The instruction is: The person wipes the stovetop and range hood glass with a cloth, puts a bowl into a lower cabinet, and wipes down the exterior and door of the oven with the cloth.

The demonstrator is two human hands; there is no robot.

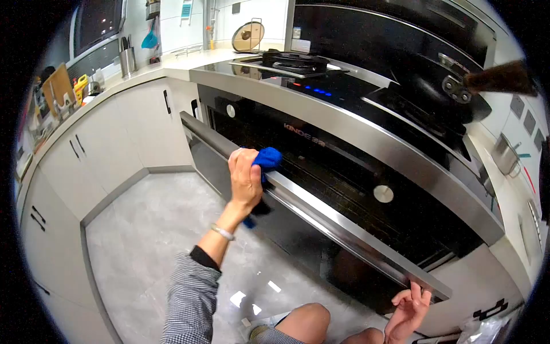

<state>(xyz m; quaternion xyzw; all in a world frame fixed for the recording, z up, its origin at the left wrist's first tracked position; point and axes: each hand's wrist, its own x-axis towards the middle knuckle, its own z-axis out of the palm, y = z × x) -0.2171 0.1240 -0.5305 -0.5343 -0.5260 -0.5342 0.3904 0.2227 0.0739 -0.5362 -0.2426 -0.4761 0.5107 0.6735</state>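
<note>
As the head view looks down on a kitchen, the left hand is closed around a blue cloth, pressing it over the top edge of a long front panel. This panel, steel along the top and dark and glossy below, stands open from the black appliance under the cooktop and slants from far left to near right. Blue also shows lower down, below the hand, on the panel's near side. A pale bracelet circles the left wrist, just beyond a grey checked sleeve.

At the panel's near right end, the right hand is partly curled, its fingertips touching the steel edge; whether it grips firmly I cannot tell. Two round silver discs show on the appliance behind the panel, the right one larger in view.

Above, on the cooktop's right side, sits a black pan with a brown handle. A steel pot stands on the far right counter. Bare knees show nearest, over the grey floor.
</note>
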